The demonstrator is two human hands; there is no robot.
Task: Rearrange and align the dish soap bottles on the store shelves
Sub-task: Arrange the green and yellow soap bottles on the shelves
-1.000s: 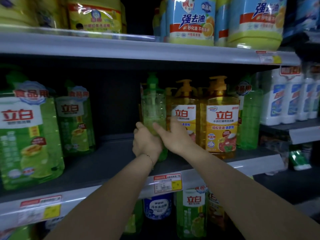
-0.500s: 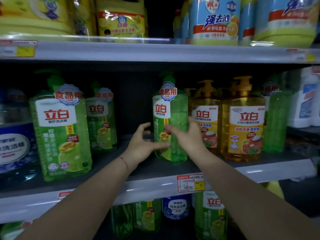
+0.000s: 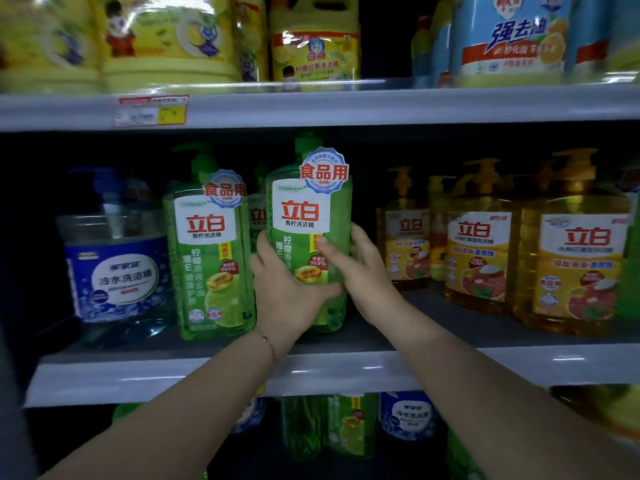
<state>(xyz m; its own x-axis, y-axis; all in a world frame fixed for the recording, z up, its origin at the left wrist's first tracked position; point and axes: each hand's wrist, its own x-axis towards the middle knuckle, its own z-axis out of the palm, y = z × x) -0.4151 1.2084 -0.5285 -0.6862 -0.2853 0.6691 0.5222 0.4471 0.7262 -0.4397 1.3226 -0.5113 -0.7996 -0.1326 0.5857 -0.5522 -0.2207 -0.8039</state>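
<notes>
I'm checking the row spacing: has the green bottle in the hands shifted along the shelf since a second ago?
Yes. The held green bottle has moved left, away from the orange bottles, and now sits beside the other green bottle.

price tag (image 3: 151, 110) on upper shelf rail, 10 o'clock, white with yellow patch, print blurred; thin bracelet (image 3: 268, 342) at centre, just below 6 o'clock of middle; dark back panel (image 3: 377, 147) at 12 o'clock

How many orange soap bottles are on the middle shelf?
4 that I can make out: a small one nearest the hands, one half hidden behind it, a bigger one further right, and the biggest by the right edge. More may hide behind.
</notes>
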